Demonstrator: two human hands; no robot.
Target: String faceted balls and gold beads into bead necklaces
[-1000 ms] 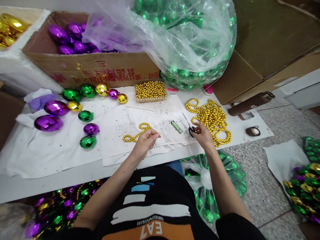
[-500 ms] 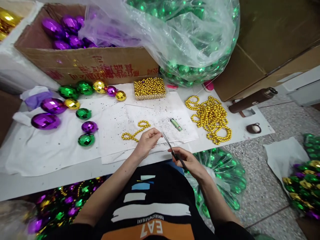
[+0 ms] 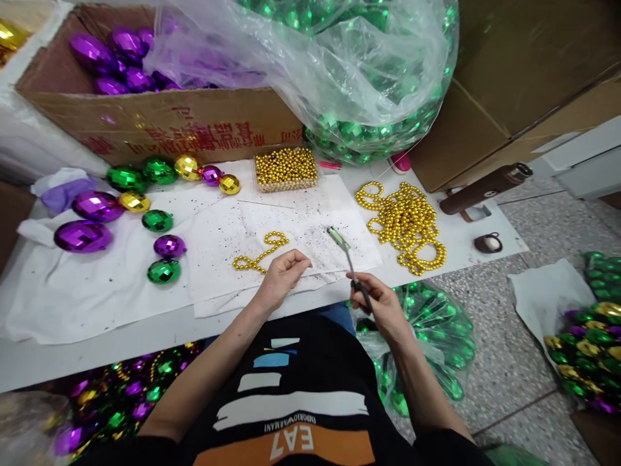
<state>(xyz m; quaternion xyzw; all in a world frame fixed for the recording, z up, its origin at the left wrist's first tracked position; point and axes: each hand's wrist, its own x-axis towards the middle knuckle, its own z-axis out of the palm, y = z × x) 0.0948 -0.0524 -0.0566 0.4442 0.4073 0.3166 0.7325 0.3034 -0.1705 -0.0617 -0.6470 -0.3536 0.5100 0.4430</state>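
My right hand (image 3: 376, 298) is closed round the handles of a pair of scissors (image 3: 359, 285), whose blades point up toward a green lighter (image 3: 338, 238) lying on the white cloth. Over the cloth's near edge, my left hand (image 3: 287, 272) has thumb and fingers pinched together; whatever is between the fingertips is too small to make out. Just beyond it a short string of gold beads (image 3: 259, 260) lies loosely coiled. A heap of gold bead strings (image 3: 407, 220) rests to the right, and a clear box of loose gold beads (image 3: 286, 171) stands farther back.
Shiny purple, green and gold ornaments (image 3: 158, 220) lie on the left. Behind stand a cardboard box (image 3: 160, 126) of purple ornaments and a plastic bag (image 3: 378, 84) of green ones. A brown flask (image 3: 485, 189) and its cup (image 3: 488, 243) are at the right end.
My right hand has drawn the scissors away to the right from my left fingertips, and the blades have turned more upright. My left hand stays pinched in nearly the same place.
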